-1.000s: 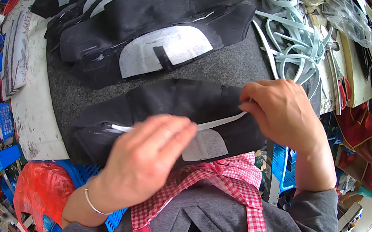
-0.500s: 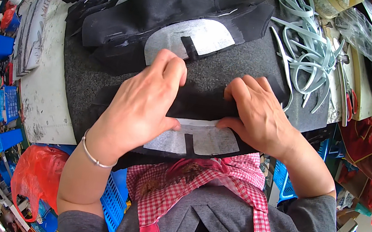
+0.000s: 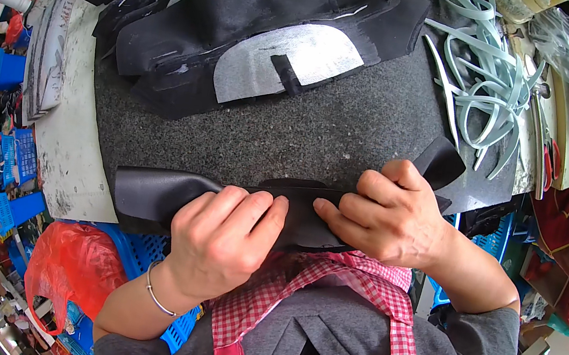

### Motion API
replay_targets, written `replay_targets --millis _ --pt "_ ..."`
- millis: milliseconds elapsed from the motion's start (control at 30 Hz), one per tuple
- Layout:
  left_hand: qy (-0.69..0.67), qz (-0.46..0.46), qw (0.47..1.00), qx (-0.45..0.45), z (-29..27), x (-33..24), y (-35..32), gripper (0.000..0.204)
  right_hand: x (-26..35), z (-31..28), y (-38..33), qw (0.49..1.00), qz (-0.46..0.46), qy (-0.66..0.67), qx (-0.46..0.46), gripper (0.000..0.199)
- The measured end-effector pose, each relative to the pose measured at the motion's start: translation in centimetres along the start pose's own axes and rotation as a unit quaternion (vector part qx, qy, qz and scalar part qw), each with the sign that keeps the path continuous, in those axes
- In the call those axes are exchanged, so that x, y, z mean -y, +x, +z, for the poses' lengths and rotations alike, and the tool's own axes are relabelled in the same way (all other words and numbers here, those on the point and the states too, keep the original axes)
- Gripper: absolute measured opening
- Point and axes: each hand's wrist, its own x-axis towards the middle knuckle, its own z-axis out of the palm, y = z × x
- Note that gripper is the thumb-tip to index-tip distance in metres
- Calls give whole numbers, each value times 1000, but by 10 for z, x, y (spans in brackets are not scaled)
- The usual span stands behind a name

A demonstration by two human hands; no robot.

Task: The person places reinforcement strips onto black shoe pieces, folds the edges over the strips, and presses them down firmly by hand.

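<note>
Both hands [image 3: 225,239] [image 3: 387,213] press folded black fabric piece [image 3: 154,193], seemingly gripping.

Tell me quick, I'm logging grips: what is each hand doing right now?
Left hand: closed, fingers curled over the folded black fabric piece, pressing it.
Right hand: closed, gripping the same piece near its fold.

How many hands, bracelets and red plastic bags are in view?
Hands: 2, left hand and right hand, both pressing a folded black fabric piece
Thin silver bracelet: 1
Red plastic bag: 1
Total: 4
</note>
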Motion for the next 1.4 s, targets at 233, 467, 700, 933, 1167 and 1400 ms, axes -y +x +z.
replay_targets --millis 233,467,700,933,1167,1400 --pt "-44 -3 990 137 -14 -8 -8 48 20 -8 -3 994 9 -79 73 45" --pt "-253 -66 964 57 30 -33 16 73 15 3 -14 988 61 -116 -80 39" --pt "-215 -7 973 80 44 -31 31 55 -23 1 -52 950 183 -105 -229 53" --pt "-87 36 991 98 42 -44 33 56 -42 -14 -79 987 90 -74 -113 43" --pt "-71 16 985 157 34 -54 44 70 -44 -25 -91 992 11 -103 -66 33" --pt "-64 24 982 176 32 -52 53 76 -24 -42 -104 985 93 -135 56 60"
